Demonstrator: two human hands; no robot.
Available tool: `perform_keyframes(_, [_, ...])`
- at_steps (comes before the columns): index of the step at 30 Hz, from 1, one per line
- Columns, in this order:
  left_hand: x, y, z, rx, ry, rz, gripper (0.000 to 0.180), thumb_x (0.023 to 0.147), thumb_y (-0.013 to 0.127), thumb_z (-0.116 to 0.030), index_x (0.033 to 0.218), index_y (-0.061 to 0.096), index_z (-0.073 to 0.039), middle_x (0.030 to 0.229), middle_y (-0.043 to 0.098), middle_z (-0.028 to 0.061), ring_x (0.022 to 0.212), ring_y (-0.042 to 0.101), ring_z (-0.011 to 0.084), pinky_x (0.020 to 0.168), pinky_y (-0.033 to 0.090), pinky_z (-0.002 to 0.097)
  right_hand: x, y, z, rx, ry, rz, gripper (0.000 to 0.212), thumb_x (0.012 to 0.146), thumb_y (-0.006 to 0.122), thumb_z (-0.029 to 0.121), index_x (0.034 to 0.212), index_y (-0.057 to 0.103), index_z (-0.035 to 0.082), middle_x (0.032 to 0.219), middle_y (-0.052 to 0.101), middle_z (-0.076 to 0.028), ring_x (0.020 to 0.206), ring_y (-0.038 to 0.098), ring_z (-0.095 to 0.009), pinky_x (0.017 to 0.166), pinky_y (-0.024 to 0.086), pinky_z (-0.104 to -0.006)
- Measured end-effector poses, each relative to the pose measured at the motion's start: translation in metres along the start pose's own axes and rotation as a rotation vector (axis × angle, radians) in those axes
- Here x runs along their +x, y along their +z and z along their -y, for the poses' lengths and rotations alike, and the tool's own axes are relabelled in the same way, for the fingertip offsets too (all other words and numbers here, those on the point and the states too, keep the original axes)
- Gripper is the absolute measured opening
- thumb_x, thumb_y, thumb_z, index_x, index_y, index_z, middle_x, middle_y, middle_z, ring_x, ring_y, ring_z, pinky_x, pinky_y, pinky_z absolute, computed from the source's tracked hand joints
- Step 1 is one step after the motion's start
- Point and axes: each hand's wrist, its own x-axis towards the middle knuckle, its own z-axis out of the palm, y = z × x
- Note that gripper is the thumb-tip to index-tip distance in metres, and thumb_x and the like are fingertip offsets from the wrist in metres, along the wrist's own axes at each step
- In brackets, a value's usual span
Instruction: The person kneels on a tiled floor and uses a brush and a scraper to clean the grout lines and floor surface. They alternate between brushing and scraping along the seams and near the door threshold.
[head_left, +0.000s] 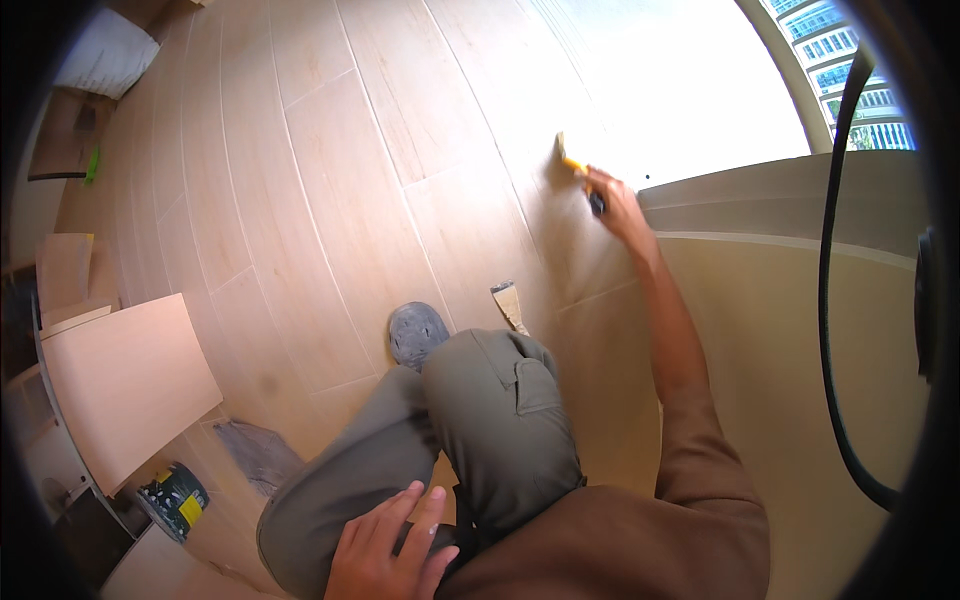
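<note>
My right hand (612, 205) reaches far forward, low beside the wall, its fingers closed around the yellow and black handle of a small hand tool (572, 163). The tool's narrow pale head points at the tiled floor; glare hides whether it is a brush or a scraper. My left hand (385, 550) rests close to my body by my thigh, fingers stretched and apart, with nothing in it. On the floor beside my knee lies a flat, tan, flared tool (509, 303) with a grey end, partly hidden by my leg.
Wood-look tiles (330, 180) cover the floor. To the right runs a beige wall (790, 330), with a black cable (830, 300) hanging before it. Boards (130, 375), a dark paint-marked bucket (175, 500) and a grey cloth (257, 455) are at the left. Bright light washes out the upper right.
</note>
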Motion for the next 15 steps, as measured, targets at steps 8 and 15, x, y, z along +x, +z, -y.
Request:
perform_keyframes(8, [-0.005,0.004,-0.001,0.011,0.015,0.038,0.056,0.095,0.072,-0.020,0.146,0.056,-0.004,0.139,0.061,0.0197,0.118,0.062,0.0378,0.097,0.049,0.0460,0.090,-0.041,0.025,0.123,-0.045,-0.365,0.025,0.097,0.071,0.006,0.122,0.075,0.010,0.101,0.075,-0.016,0.084,0.070,-0.026,0.080,0.058,-0.0451])
perform_keyframes(15, [-0.008,0.024,-0.014,0.030,-0.009,0.022,0.056,0.096,0.070,-0.021,0.147,0.055,-0.004,0.140,0.060,0.0194,0.119,0.062,0.0371,0.097,0.049,0.0458,0.179,0.011,-0.014,0.101,0.088,0.022,0.020,0.095,0.065,-0.002,0.113,0.074,-0.003,0.111,0.074,-0.024,0.100,0.072,-0.037,0.091,0.059,-0.0463])
